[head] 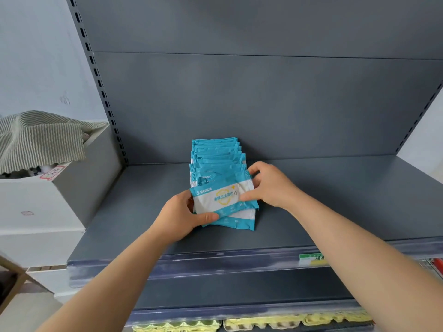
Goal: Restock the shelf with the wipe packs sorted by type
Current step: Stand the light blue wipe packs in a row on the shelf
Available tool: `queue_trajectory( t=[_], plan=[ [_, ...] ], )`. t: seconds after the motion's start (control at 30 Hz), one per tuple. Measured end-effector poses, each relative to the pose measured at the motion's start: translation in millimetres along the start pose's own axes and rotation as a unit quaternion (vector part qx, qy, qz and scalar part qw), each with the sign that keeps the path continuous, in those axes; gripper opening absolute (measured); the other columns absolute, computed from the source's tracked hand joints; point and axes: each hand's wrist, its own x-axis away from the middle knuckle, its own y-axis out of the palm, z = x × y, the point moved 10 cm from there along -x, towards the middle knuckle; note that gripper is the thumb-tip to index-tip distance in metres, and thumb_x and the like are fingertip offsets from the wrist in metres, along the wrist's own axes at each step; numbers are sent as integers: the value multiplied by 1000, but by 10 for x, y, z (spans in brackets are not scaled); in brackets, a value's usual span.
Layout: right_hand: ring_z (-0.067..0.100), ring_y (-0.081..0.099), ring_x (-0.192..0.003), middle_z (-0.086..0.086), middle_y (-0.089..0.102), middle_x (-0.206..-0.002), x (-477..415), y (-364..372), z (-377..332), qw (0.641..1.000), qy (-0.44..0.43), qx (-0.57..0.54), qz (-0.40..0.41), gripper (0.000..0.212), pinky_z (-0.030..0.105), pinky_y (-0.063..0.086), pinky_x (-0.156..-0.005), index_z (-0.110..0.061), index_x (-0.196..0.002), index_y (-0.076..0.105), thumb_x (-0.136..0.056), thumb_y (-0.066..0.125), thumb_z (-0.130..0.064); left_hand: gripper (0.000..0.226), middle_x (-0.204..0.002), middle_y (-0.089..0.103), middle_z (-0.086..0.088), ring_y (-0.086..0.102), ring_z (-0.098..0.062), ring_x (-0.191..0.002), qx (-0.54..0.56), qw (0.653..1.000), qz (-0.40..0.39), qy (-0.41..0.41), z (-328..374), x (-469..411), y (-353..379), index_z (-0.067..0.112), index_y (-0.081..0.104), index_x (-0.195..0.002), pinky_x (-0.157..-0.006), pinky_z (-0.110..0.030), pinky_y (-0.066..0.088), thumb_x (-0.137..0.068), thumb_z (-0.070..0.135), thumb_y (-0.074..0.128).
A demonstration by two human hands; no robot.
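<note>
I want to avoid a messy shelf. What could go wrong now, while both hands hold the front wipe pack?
The row of packs stands loosely overlapped; pushing the front pack in could skew or topple it.
The left hand and right hand pinch only its edges, so it might slip.
A lower pack lies askew beneath and may slide forward on the shelf.

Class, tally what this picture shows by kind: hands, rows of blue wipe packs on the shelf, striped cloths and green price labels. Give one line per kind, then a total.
Hands: 2, the left hand and right hand, both gripping the front wipe pack
Row of blue wipe packs: 1
Striped cloth: 1
Green price label: 1
Total: 5
</note>
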Motion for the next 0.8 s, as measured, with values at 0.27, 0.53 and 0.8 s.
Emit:
queue_trajectory(
  t=[0.27,0.53,0.8],
  plan=[
    [9,61,-102,-8,65,-117,194,385,109,986,1,-11,-167,46,23,51,-88,-29,-109,58,-73,80,-10,96,-134,47,11,49,-18,-125,9,998,-60,-6,-29,-115,158,30,28,-133,-103,-41,45,-59,64,78],
    [8,57,-107,-12,57,-120,159,401,273,987,1,-5,-159,81,33,49,-97,-26,-130,44,-62,88,-21,106,-128,51,15,56,-13,-116,-5,992,-126,12,-147,-124,197,50,21,-129,-98,-41,51,-46,66,84],
    [10,57,-99,-8,56,-116,18,310,110,988,-19,109,-106,87,28,51,-83,-22,-130,37,-60,87,-24,98,-124,54,18,60,-8,-107,-14,998,-48,36,-30,-203,41,46,35,-126,-86,-37,57,-44,63,85]
  ],
)
